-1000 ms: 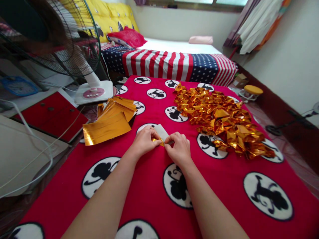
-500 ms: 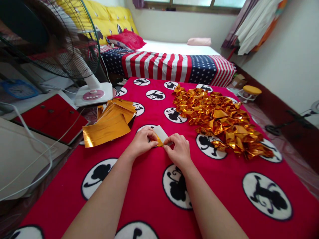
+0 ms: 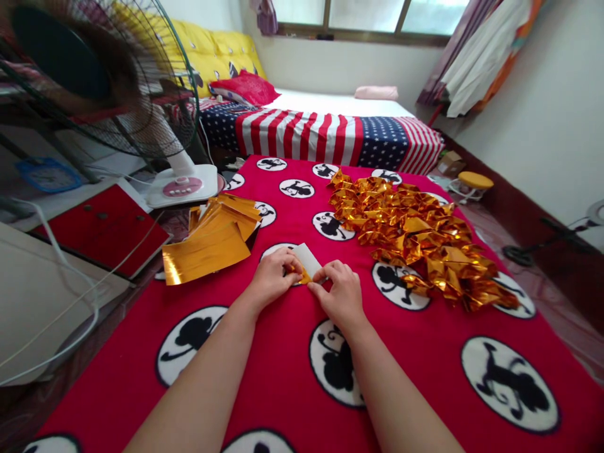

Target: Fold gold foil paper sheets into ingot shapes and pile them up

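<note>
My left hand (image 3: 272, 278) and my right hand (image 3: 342, 296) meet over a small gold foil sheet (image 3: 306, 261) whose white back faces up. Both hands pinch it against the red blanket (image 3: 425, 352), fingers curled tight on its near edge. A stack of flat gold foil sheets (image 3: 212, 242) lies to the left of my hands. A heap of folded gold foil pieces (image 3: 415, 236) sprawls to the right, within arm's reach.
A standing fan (image 3: 108, 82) with a white base (image 3: 184, 185) stands at the left edge, beside a red box (image 3: 101, 226) and white cables. A bed with a flag-pattern cover (image 3: 330, 132) lies beyond. A yellow stool (image 3: 474, 181) sits at the far right.
My hands stay on the foil sheet, fingers shifting slightly along its fold. The camera has tilted up a little, so everything sits lower in view.
</note>
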### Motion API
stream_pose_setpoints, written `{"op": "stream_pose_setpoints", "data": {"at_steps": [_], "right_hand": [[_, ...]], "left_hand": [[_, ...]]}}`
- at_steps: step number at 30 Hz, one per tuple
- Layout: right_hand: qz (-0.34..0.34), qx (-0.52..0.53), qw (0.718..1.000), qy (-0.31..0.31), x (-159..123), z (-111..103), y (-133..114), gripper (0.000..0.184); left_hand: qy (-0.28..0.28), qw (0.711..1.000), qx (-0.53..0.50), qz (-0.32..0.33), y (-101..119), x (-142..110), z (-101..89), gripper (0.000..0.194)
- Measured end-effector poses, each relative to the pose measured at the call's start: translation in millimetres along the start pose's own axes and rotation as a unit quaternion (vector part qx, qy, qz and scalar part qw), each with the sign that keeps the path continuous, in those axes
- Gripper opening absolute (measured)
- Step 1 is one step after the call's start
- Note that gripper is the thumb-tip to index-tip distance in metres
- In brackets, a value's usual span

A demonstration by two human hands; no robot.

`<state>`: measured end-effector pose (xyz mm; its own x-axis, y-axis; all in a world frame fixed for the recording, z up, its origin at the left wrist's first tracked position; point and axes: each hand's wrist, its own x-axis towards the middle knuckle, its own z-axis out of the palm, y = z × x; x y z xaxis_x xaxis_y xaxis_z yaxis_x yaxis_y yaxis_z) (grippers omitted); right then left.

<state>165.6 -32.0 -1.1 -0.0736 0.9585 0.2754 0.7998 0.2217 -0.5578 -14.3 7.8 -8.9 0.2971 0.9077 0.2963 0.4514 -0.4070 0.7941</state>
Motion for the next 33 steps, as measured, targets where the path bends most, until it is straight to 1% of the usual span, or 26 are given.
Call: {"op": "stream_pose_setpoints", "data": {"at_steps": [4,9,11,15,17,23,26,33], "right_hand": [[-0.002,0.002,1.000,0.000,1.0,-0.4,0.4,0.013],[-0.006,0.014,1.000,0.002,1.3,0.6,2.1,0.013],[-0.002,0.022,1.000,0.009,1.2,0.6,2.5,0.012],[-0.005,0.023,0.999,0.029,2.2,-0.5,3.9,0.013],[-0.005,0.017,0.999,0.037,3.4,-1.1,5.4,0.013],[0.006,0.005,0.998,0.057,5.1,-2.9,8.5,0.010],[0.010,0.013,0.998,0.065,4.7,-3.6,7.7,0.008],[-0.010,0.040,0.998,0.053,3.3,-4.3,7.5,0.014]], "left_hand": [[0.003,1.000,-0.004,-0.004,1.7,0.2,0.0,0.016],[0.007,1.000,-0.008,0.023,6.2,0.8,-0.1,0.015],[0.008,0.999,0.024,0.031,8.5,0.9,-0.4,0.013],[0.029,0.988,0.146,0.032,12.7,-0.1,-1.1,0.008],[0.036,0.983,0.175,0.033,13.8,-0.8,-1.3,0.006],[0.017,0.985,0.168,0.045,11.5,-0.1,-1.0,0.005],[0.020,0.985,0.164,0.050,10.1,0.4,-1.1,0.005],[0.024,0.985,0.161,0.053,9.9,0.8,-1.7,0.008]]}}
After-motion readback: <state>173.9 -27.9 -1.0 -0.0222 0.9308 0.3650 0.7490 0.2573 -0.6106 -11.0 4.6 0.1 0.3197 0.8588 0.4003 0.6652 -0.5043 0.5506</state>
